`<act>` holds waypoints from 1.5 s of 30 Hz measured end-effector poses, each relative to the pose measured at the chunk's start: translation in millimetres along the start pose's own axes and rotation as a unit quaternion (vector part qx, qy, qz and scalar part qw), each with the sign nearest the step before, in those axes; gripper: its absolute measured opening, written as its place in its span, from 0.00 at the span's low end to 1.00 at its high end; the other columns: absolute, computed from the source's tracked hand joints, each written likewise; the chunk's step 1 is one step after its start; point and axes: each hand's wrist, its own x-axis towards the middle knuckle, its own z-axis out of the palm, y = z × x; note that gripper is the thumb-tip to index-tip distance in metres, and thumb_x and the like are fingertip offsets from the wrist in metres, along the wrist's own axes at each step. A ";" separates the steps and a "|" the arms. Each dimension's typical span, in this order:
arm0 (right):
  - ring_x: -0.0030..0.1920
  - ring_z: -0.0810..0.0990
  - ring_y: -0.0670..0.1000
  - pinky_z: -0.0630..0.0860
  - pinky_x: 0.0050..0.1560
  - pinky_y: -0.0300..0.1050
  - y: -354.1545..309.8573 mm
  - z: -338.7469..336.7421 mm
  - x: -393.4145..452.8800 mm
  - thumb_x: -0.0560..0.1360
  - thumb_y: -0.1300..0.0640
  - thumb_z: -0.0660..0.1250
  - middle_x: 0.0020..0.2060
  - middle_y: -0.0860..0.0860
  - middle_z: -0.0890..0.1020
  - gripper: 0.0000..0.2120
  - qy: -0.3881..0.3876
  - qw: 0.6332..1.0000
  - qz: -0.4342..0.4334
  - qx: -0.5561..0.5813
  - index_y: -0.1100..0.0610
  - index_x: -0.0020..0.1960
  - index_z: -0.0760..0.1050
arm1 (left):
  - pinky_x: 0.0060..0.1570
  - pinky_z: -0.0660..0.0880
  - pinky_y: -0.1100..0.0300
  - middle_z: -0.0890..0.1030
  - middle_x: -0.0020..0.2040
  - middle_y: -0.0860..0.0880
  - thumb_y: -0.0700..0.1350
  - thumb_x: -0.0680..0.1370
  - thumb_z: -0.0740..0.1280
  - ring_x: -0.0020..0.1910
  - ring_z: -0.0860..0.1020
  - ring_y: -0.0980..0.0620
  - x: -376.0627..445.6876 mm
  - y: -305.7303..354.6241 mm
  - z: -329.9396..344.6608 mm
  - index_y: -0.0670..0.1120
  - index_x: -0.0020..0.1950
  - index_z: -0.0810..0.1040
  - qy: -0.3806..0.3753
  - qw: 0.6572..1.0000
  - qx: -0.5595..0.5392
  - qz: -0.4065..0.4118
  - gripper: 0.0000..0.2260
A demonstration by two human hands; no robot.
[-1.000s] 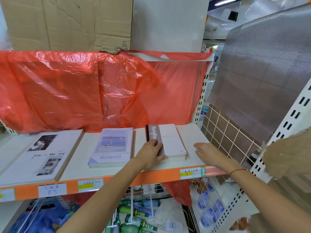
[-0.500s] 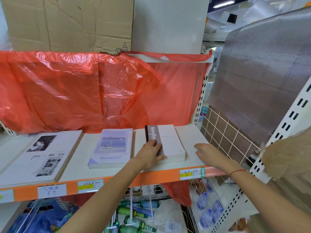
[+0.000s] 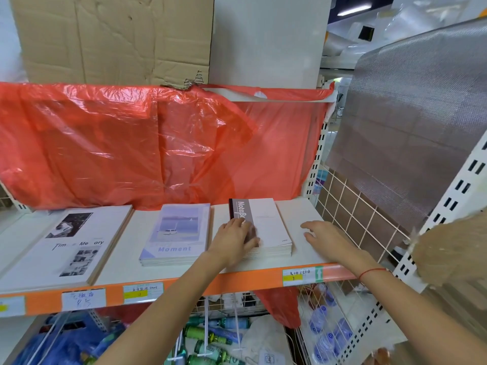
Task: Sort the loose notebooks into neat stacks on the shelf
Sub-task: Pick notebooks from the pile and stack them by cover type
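Three stacks of notebooks lie on the white shelf (image 3: 303, 212). A large black-and-white "Time Memory" stack (image 3: 68, 243) is at the left. A pale blue "Moment" stack (image 3: 179, 233) sits in the middle. A white "NoteBook" stack (image 3: 268, 225) with a grey-brown spine band lies at the right. My left hand (image 3: 234, 239) rests on the near left corner of the "NoteBook" stack, fingers spread over the cover. My right hand (image 3: 324, 237) lies on the bare shelf just right of that stack, fingers relaxed and apart from it.
Red plastic sheeting (image 3: 131, 146) hangs behind the shelf. A cardboard box (image 3: 113, 38) stands above. A wire grid panel (image 3: 355, 219) closes the right end. An orange price rail (image 3: 184, 288) runs along the front edge. Bottles (image 3: 210, 335) fill the bin below.
The "NoteBook" stack has been squared up, its lower sheets now tucked under the top cover. Both hands have stayed almost where they were.
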 end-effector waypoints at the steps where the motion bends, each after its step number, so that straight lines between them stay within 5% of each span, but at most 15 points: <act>1: 0.63 0.74 0.53 0.72 0.60 0.47 -3.7 -2.8 1.5 0.80 0.54 0.57 0.66 0.52 0.75 0.18 0.012 1.000 -0.009 -0.002 0.53 0.69 0.69 | 0.60 0.65 0.54 0.73 0.63 0.46 0.55 0.81 0.57 0.63 0.70 0.46 -1.1 -0.7 -3.4 0.45 0.62 0.72 0.025 1.000 -0.002 -0.006 0.17; 9: 0.55 0.77 0.58 0.75 0.50 0.49 -59.5 -12.9 19.1 0.79 0.56 0.57 0.55 0.55 0.81 0.15 0.039 0.997 -0.072 -0.005 0.55 0.63 0.74 | 0.46 0.69 0.55 0.77 0.60 0.43 0.47 0.81 0.55 0.55 0.75 0.42 -29.7 -24.0 -38.7 0.44 0.67 0.71 0.093 0.986 0.028 -0.135 0.16; 21: 0.38 0.77 0.56 0.69 0.32 0.45 -226.9 12.6 7.5 0.80 0.58 0.56 0.46 0.56 0.83 0.15 0.040 0.973 -0.219 0.062 0.56 0.62 0.76 | 0.46 0.74 0.53 0.82 0.53 0.45 0.46 0.79 0.60 0.52 0.78 0.42 -197.9 -130.6 -89.8 0.46 0.59 0.76 0.121 0.942 -0.001 -0.313 0.11; 25: 0.54 0.79 0.55 0.75 0.47 0.49 -293.3 25.9 -10.8 0.80 0.56 0.56 0.56 0.53 0.81 0.16 0.029 0.963 -0.255 0.085 0.53 0.64 0.75 | 0.44 0.74 0.53 0.82 0.53 0.46 0.49 0.80 0.58 0.52 0.78 0.42 -267.7 -163.5 -110.0 0.46 0.61 0.75 0.148 0.925 0.012 -0.348 0.14; 30: 0.55 0.78 0.53 0.74 0.48 0.46 -386.5 43.4 -35.0 0.80 0.54 0.56 0.56 0.49 0.81 0.15 0.034 0.947 -0.308 0.085 0.52 0.64 0.74 | 0.46 0.74 0.51 0.82 0.52 0.43 0.57 0.73 0.49 0.52 0.78 0.41 -357.7 -198.3 -137.4 0.45 0.61 0.75 0.178 0.914 -0.016 -0.364 0.26; 34: 0.60 0.76 0.52 0.72 0.51 0.45 -459.8 67.4 -52.2 0.80 0.53 0.57 0.60 0.48 0.78 0.16 0.025 0.939 -0.332 0.088 0.50 0.66 0.72 | 0.46 0.74 0.52 0.80 0.56 0.46 0.50 0.80 0.56 0.52 0.78 0.43 -418.6 -238.8 -153.0 0.48 0.65 0.72 0.182 0.901 0.027 -0.393 0.16; 45: 0.65 0.71 0.52 0.70 0.59 0.47 -613.9 98.7 -49.1 0.80 0.54 0.58 0.66 0.49 0.74 0.18 -0.020 0.909 -0.412 0.064 0.51 0.70 0.69 | 0.49 0.72 0.54 0.75 0.62 0.46 0.46 0.81 0.57 0.56 0.75 0.45 -495.6 -330.2 -171.7 0.46 0.69 0.69 0.195 0.882 0.027 -0.429 0.17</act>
